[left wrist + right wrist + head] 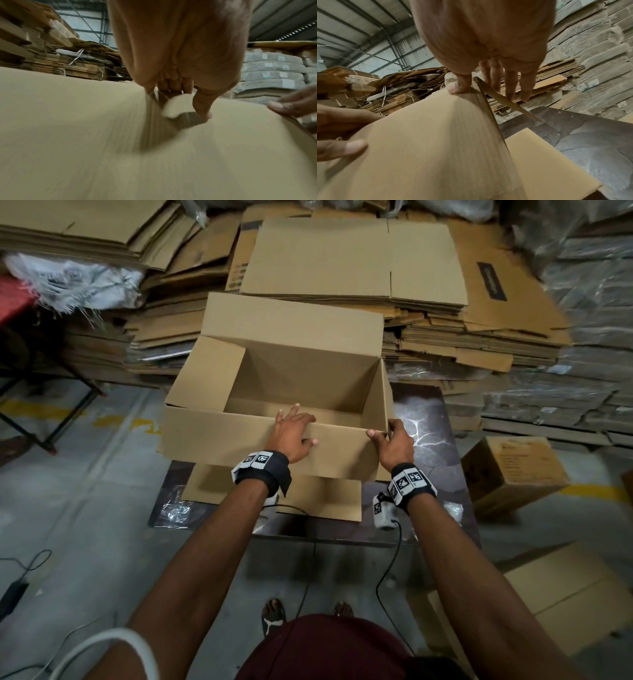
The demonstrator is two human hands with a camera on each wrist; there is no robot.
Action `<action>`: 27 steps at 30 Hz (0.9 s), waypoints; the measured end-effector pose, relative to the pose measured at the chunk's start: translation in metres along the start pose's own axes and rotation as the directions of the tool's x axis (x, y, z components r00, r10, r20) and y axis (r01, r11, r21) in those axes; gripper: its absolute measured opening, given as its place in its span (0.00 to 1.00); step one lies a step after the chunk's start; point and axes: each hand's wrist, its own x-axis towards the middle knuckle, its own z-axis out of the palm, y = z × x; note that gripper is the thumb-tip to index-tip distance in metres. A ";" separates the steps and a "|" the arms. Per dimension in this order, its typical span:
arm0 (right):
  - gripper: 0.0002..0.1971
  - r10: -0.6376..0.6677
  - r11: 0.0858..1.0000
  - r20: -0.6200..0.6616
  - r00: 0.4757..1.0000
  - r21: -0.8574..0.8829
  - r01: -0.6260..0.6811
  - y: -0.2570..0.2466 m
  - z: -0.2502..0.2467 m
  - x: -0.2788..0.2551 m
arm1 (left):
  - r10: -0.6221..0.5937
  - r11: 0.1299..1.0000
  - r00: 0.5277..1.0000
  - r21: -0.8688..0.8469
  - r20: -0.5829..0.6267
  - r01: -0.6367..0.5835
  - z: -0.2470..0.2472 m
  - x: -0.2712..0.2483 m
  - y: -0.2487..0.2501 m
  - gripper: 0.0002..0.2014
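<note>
Cardboard box open-topped, bare floor showing inside, left hand gripping near flap, right hand pinching its corner.

The box flap is blurred, partly hiding left fingers.

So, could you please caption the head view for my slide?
Left hand and right hand grip an open box by its near side; flat cartons behind.

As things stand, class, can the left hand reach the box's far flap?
Probably yes: the left hand grips the near flap; only the open box separates it from the far flap.
</note>
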 end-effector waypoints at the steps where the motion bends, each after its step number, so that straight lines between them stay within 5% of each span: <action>1: 0.34 -0.009 0.999 -0.006 1.000 -0.045 0.009 -0.001 -0.003 0.000 | 0.006 0.999 1.000 -0.053 0.019 -0.005 -0.006 -0.002 -0.002 0.24; 3: 0.32 -0.041 0.983 -0.058 0.997 -0.179 0.030 -0.001 -0.008 -0.001 | -0.030 0.997 1.000 -0.065 -0.004 0.029 -0.019 -0.012 -0.011 0.24; 5: 0.26 -0.101 0.952 -0.122 0.987 -0.299 0.061 0.002 -0.012 0.000 | -0.115 0.978 0.988 0.164 -0.105 0.131 -0.025 -0.027 -0.026 0.24; 9: 0.18 -0.145 0.935 -0.139 0.980 -0.344 0.090 0.009 -0.020 0.006 | -0.304 0.883 0.932 0.310 -0.197 0.353 -0.026 -0.049 -0.050 0.26; 14: 0.13 -0.216 0.926 -0.222 0.951 -0.357 0.127 -0.001 -0.012 0.001 | -0.239 0.944 0.958 0.192 -0.160 0.268 -0.016 -0.047 -0.045 0.26; 20: 0.13 -0.412 0.880 0.015 0.911 -0.252 0.402 -0.026 0.042 -0.012 | -0.043 0.999 0.977 -0.033 -0.207 0.037 -0.018 -0.055 -0.013 0.26; 27: 0.15 -0.499 0.830 0.094 0.861 -0.234 0.506 -0.036 0.083 -0.021 | -0.086 0.960 0.954 -0.278 -0.287 0.002 -0.023 -0.043 -0.014 0.21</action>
